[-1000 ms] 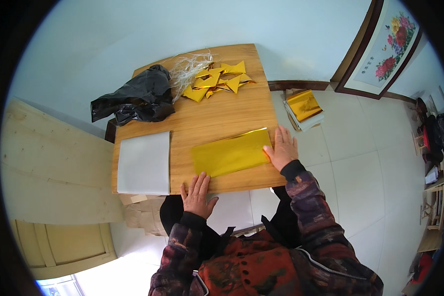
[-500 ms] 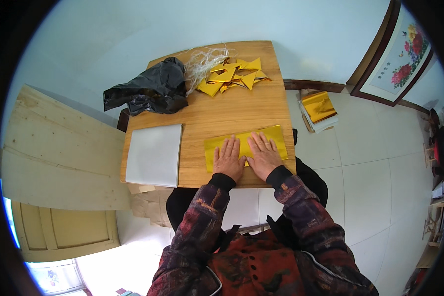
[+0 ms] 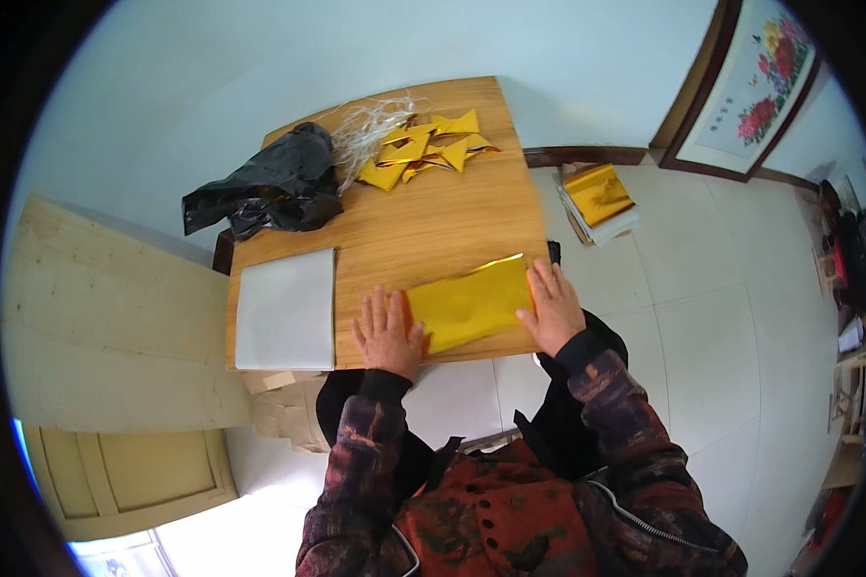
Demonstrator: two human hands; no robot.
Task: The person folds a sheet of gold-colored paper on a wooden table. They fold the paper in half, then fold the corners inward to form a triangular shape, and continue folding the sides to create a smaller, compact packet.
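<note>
Pale blue wall ahead, wooden tabletop below, and the gold foil sheet lies between my hands. Left hand at its left end, fingers outstretched and parted; right hand at its right end, fingers straight, thumb apart, neither closed around it. Beyond my fingertips, several gold pieces sit folded into pointed shapes; this sheet's a flattish strip, not yet like them. Past my right fingers, more gold foil lies on the tiled floor.
</note>
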